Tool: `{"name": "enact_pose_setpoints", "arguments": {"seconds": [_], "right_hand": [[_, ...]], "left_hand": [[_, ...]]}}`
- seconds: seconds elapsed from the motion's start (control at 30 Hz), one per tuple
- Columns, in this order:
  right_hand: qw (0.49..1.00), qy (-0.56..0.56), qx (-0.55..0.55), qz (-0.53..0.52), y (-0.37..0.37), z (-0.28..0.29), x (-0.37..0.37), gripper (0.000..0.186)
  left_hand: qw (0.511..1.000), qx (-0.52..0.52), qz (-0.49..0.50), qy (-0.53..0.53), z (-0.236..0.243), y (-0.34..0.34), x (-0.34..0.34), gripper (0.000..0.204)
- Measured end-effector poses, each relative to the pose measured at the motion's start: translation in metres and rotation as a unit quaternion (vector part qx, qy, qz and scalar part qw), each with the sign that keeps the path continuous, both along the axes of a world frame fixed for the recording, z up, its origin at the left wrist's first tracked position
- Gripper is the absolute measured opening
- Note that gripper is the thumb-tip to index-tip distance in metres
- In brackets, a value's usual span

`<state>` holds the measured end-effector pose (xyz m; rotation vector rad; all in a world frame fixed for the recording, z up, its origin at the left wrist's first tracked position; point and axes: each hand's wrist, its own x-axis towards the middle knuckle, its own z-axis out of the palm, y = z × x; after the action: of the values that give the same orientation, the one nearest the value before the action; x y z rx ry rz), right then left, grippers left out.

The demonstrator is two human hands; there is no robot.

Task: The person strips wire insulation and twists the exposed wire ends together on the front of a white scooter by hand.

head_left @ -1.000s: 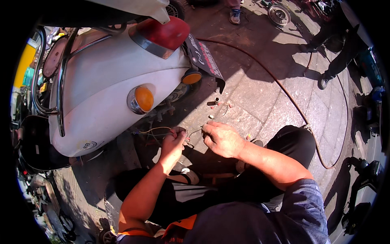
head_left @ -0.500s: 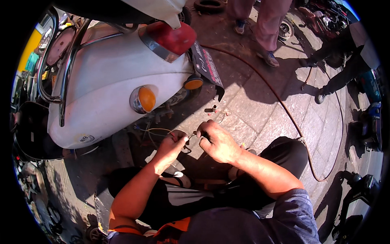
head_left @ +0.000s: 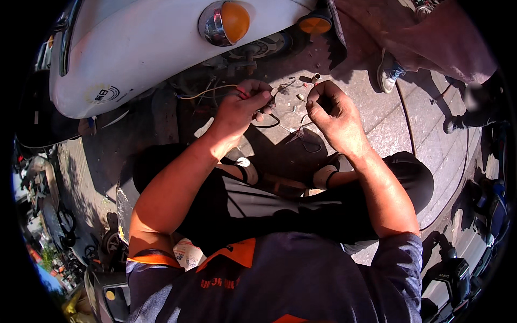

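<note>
My left hand (head_left: 240, 110) is closed around several thin electrical wires (head_left: 207, 93), red, yellow and black among them, which run toward the underside of a white scooter (head_left: 145, 59). A black wire loop (head_left: 267, 125) hangs below its fingers. My right hand (head_left: 340, 116) is apart from it, to the right. Its thumb and fingers curl into a pinch; whatever is between them is too small to make out. Below and between the hands, a hand tool like pliers or scissors (head_left: 294, 135) lies on the ground by my feet.
The scooter's orange turn signal (head_left: 235, 22) and round orange reflector (head_left: 315, 25) are above my hands. A small metal cylinder (head_left: 316, 78) and wire bits lie on the paving. A person's shoe (head_left: 389, 72) stands at the upper right, near a hose (head_left: 405, 116).
My hands have come apart, the right one moving away to the right. The view has tilted down, so the scooter sits higher and the tool on the ground now shows.
</note>
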<state>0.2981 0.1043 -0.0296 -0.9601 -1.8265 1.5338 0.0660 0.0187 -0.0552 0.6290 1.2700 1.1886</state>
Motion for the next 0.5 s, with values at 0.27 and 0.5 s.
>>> {"name": "enact_pose_setpoints", "arguments": {"seconds": [0.27,0.5], "right_hand": [[0.993,-0.033,0.111,0.021,-0.011,0.012,-0.020,0.015],[0.985,-0.023,0.170,0.027,-0.011,0.004,-0.029,0.021]], "left_hand": [[0.998,0.060,0.013,-0.017,0.018,-0.010,0.002,0.030],[0.997,0.070,-0.023,0.012,0.028,-0.010,0.006,0.039]]}}
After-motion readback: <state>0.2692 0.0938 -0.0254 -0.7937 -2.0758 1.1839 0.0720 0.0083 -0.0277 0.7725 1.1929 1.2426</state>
